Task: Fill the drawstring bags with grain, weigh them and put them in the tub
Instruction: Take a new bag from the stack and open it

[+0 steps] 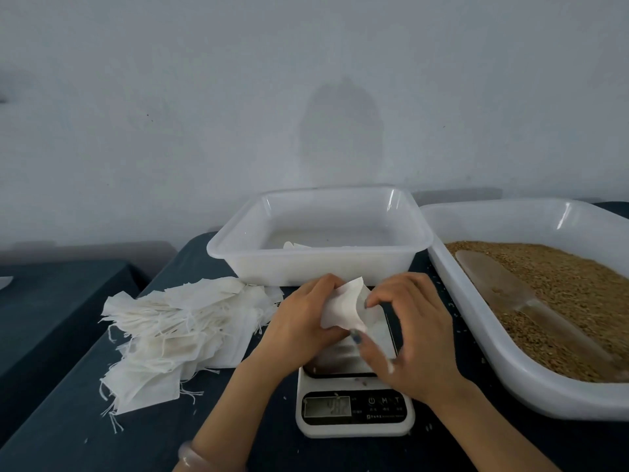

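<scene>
2 hands, L (299, 316) & R (413, 335), pinch limp white bag (340, 306), mouth spread.

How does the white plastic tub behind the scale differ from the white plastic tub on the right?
Contents: the square white plastic tub behind the digital scale holds only a few white cloth pieces; the wide white plastic tub on the right holds brown grain and a clear scoop. Size: the right tub looks larger than the square tub and runs out of frame. Both are translucent white with rolled rims.
</scene>
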{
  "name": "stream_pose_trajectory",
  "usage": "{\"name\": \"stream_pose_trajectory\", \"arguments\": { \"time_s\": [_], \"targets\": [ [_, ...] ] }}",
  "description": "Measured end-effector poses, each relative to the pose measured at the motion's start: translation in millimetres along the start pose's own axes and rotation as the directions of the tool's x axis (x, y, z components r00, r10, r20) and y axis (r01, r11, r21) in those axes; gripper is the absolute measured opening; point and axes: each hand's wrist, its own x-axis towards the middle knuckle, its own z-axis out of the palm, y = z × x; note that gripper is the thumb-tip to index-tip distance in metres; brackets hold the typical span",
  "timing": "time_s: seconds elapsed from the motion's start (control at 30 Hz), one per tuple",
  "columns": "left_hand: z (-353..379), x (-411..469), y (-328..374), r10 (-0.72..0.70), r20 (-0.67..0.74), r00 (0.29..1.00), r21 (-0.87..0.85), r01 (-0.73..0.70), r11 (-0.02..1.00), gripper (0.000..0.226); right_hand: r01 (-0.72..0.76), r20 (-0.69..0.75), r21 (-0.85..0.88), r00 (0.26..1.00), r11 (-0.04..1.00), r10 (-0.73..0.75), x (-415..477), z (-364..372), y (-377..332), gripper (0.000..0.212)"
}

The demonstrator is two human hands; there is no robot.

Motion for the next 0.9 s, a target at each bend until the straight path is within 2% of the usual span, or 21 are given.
{"name": "stream_pose_trajectory", "arguments": {
  "time_s": [0.13,0.2,0.27,0.33,0.4,0.5,0.57,0.6,0.67,0.73,0.8,0.87,0.9],
  "targets": [
    [-2.2,1.0,-2.9,-0.071,-0.015,0.997,-0.092,0.069,0.993,0.037,-0.14,-0.135,0.178,0.977,0.974,0.165,3.8,-4.2,-4.2,0.024],
    [-2.9,0.8,-3.4,-0.1,-0.022,0.995,-0.125,0.096,0.988,0.033,-0.237,-0.12,0.183,0.958,0.954,0.261,4.3,-4.5,-7.8,0.016],
    [-2.7,1.2,-4.1,-0.11,-0.034,0.993,-0.153,0.104,0.983,0.031,-0.312,-0.053,0.103,0.946,0.944,0.319,5.6,-5.4,-12.9,0.011],
    [-2.6,2.0,-5.9,-0.117,-0.044,0.992,-0.166,0.108,0.98,0.031,-0.336,0.017,0.037,0.942,0.941,0.336,9.4,-9.4,-19.0,0.018],
    [-2.3,2.1,-8.5,-0.131,-0.047,0.99,-0.163,0.121,0.979,0.03,-0.295,0.075,-0.055,0.951,0.954,0.299,21.6,-20.8,-24.7,0.014],
    [-1.3,2.0,-11.1,-0.158,-0.046,0.986,-0.169,0.148,0.975,0.028,-0.165,0.25,-0.355,0.932,0.92,0.264,50.2,-49.3,-13.9,0.02],
    [-0.9,1.6,-11.4,-0.168,-0.041,0.985,-0.174,0.158,0.972,0.029,-0.156,0.377,-0.547,0.832,0.822,0.408,69.4,-75.4,10.2,0.025],
    [-0.8,1.3,-11.3,-0.171,-0.038,0.985,-0.172,0.162,0.972,0.03,-0.191,0.396,-0.633,0.753,0.75,0.526,77.5,-90.0,27.0,0.024],
    [-0.3,1.4,-10.6,-0.173,-0.028,0.984,-0.163,0.166,0.973,0.029,-0.224,0.368,-0.802,0.545,0.553,0.754,88.0,-116.3,59.4,0.022],
    [0.0,1.2,-10.0,-0.174,-0.023,0.984,-0.156,0.169,0.973,0.027,-0.12,0.374,-0.894,0.331,0.431,0.867,86.8,-131.9,85.6,0.027],
    [0.1,1.1,-9.2,-0.179,-0.02,0.984,-0.156,0.174,0.972,0.028,-0.01,0.387,-0.919,0.173,0.395,0.906,77.4,-135.0,102.2,0.03],
    [0.5,1.1,-8.3,-0.184,-0.013,0.983,-0.15,0.18,0.972,0.027,0.044,0.392,-0.92,0.089,0.39,0.916,66.2,-132.8,109.1,0.024],
    [0.8,0.8,-8.2,-0.186,-0.011,0.983,-0.147,0.182,0.972,0.026,0.06,0.396,-0.918,0.073,0.393,0.915,62.5,-131.5,110.3,0.017]
  ]
}}
